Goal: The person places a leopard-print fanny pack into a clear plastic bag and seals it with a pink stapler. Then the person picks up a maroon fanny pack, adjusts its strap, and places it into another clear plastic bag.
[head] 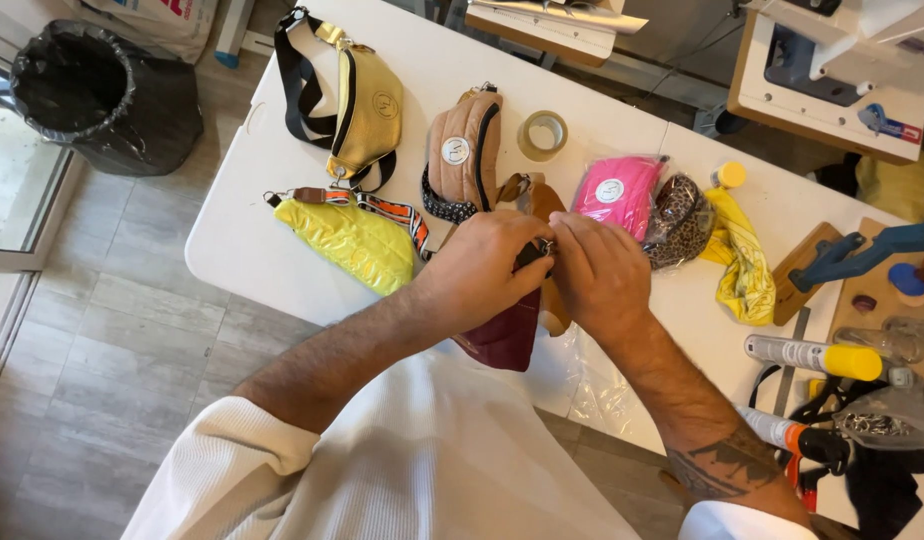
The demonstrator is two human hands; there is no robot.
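Item: dark red bag (pixel 504 338), lying at worktop (pixel 242 240) front edge; left hand (pixel 487 268) and right hand (pixel 602 272) both pinching its small black fitting (pixel 535 253), best kept steady and close.

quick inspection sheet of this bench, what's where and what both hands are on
surface: white table, clear plastic sheet at its near edge.
job's things: dark red bag with a dark clasp at the fingertips.
clutter: gold bag, yellow bag, tan bag, pink bag, leopard bag, tape roll, spray cans.
hands: left hand and right hand both pinch the clasp.
cables: nothing seen.
surroundings: black bin, tiled floor, sewing machine.
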